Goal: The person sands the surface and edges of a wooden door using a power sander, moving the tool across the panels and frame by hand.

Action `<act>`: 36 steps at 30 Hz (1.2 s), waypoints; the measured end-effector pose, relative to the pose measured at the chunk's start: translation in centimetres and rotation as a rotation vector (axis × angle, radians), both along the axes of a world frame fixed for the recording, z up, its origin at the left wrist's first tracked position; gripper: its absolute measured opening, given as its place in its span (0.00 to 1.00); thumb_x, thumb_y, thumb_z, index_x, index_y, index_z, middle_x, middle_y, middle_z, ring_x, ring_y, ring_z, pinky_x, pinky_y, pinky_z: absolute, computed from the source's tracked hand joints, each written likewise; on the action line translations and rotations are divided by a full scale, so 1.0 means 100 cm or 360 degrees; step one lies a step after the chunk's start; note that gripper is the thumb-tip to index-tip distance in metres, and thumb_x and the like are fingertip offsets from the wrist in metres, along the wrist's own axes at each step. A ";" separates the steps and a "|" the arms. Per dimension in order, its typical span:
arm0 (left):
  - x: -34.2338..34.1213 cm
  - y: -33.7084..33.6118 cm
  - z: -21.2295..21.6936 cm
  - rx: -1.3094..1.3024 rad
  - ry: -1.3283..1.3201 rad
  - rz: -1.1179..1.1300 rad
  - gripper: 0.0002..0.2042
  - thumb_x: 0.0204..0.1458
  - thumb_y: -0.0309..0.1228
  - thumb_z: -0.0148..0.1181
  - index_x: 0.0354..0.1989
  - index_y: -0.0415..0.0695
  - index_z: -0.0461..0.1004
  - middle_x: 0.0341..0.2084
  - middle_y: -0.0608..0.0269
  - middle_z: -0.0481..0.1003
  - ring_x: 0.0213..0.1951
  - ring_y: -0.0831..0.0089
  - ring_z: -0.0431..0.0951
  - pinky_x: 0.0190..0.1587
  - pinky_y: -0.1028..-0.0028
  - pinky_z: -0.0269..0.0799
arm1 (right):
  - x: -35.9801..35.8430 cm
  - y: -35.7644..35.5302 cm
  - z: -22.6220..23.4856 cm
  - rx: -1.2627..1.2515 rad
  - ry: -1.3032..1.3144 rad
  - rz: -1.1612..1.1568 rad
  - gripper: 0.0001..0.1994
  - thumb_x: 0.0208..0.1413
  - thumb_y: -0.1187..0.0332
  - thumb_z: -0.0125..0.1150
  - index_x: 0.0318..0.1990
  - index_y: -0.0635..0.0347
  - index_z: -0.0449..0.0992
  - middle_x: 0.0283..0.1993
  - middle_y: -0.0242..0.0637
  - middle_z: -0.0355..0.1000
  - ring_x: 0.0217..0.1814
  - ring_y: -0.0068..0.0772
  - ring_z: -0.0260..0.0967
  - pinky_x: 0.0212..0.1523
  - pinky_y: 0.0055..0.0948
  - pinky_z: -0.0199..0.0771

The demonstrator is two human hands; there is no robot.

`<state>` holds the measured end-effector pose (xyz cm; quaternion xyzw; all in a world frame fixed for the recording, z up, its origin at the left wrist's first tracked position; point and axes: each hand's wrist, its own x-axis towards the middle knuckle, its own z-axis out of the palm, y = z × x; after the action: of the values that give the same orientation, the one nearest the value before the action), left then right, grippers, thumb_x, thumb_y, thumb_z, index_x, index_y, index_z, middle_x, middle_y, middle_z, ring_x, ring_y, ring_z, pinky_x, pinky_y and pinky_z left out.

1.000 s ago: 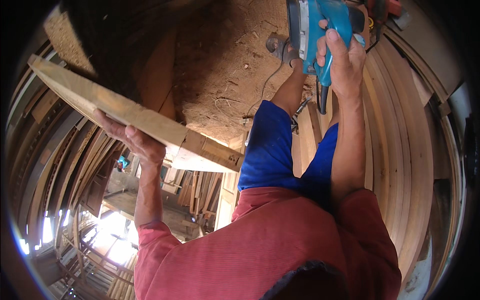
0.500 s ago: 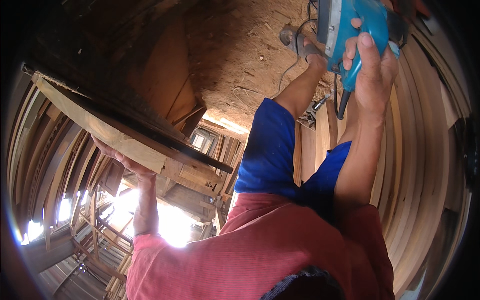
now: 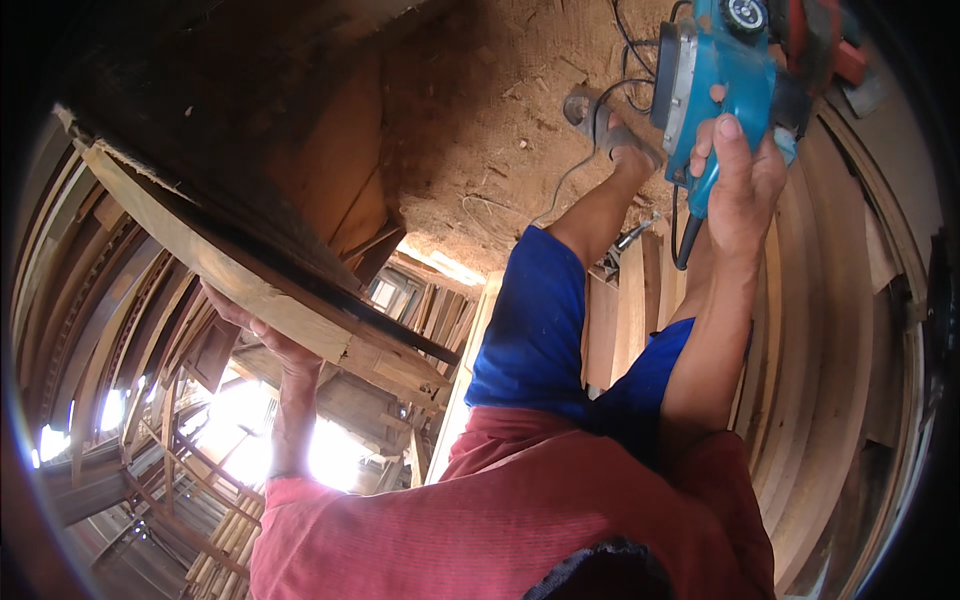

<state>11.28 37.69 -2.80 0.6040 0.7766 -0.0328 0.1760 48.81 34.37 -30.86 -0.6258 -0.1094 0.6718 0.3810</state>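
L hand grips under the plank, propping it up; R hand clenched on planer handle, lifted off wood.

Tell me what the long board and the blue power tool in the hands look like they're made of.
The board in the left hand looks like raw, unfinished wood: pale, matte, with rough splintered edges. The power tool gripped by the right hand seems to have a moulded plastic housing, smooth and evenly teal; its base is not clear enough to judge.
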 end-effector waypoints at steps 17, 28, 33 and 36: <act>-0.035 0.003 -0.006 0.0378 -0.0004 -0.0695 0.57 0.51 0.76 0.44 0.77 0.41 0.42 0.76 0.34 0.37 0.78 0.40 0.33 0.74 0.42 0.23 | 0.000 0.008 0.192 0.0056 -0.0375 0.0427 0.18 0.68 0.52 0.54 0.48 0.60 0.72 0.29 0.30 0.66 0.25 0.21 0.63 0.26 0.24 0.63; -0.020 -0.055 0.008 0.0427 -0.0140 -0.0306 0.54 0.48 0.65 0.63 0.75 0.40 0.49 0.76 0.34 0.41 0.77 0.39 0.37 0.75 0.43 0.27 | -0.051 0.001 0.376 0.0533 -0.0481 0.0565 0.28 0.67 0.43 0.52 0.48 0.65 0.71 0.24 0.30 0.65 0.22 0.21 0.62 0.24 0.23 0.62; -0.036 -0.094 0.019 0.0511 -0.0177 0.0272 0.42 0.55 0.49 0.65 0.72 0.40 0.54 0.71 0.36 0.54 0.72 0.44 0.52 0.72 0.46 0.44 | -0.093 -0.006 0.422 0.0638 -0.0235 0.0847 0.29 0.63 0.39 0.55 0.45 0.63 0.71 0.23 0.32 0.65 0.22 0.24 0.63 0.25 0.25 0.63; -0.040 -0.145 0.061 0.0018 -0.1125 0.0721 0.18 0.60 0.37 0.60 0.55 0.42 0.74 0.45 0.45 0.80 0.49 0.54 0.81 0.55 0.58 0.75 | -0.118 -0.023 0.425 0.0611 -0.0242 0.1003 0.29 0.62 0.39 0.56 0.43 0.64 0.72 0.21 0.31 0.66 0.21 0.24 0.64 0.25 0.25 0.64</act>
<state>7.27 23.17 3.29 0.3929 0.7818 0.2203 0.4312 37.00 32.06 11.62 -0.5267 -0.4485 0.6750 0.2566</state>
